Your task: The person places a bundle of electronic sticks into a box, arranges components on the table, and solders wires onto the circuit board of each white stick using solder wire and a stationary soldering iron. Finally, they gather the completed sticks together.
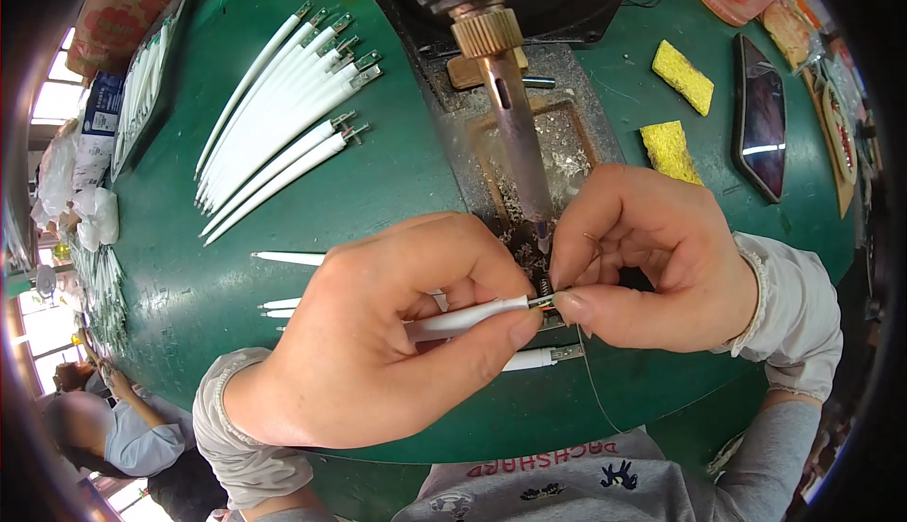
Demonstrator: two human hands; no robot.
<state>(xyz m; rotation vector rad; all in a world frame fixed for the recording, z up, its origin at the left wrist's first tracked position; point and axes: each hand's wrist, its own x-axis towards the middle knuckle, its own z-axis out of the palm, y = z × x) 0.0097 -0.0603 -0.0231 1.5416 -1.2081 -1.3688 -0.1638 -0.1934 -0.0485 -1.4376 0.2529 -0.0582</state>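
Centrally, white stick [468, 320] in left hand [378, 333], thumb and fingers closed round it, back of hand up. Long axis runs left to right, rising slightly, wired end toward right hand [652, 257]. Right hand just beside that end, thumb and forefinger pinched on thin wire [590, 376], other fingers curled. Soldering iron [515, 144] above, tip down between hands. Upper left of frame: fanned sticks [265, 135]. Upper right: sponge [682, 78], phone [761, 116].

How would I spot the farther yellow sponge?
Over the green table, find the soldering iron pointing down. To its right, before the dark phone, lie two yellow sponges. The farther sponge shows whole; the nearer sponge is partly hidden by the right hand.
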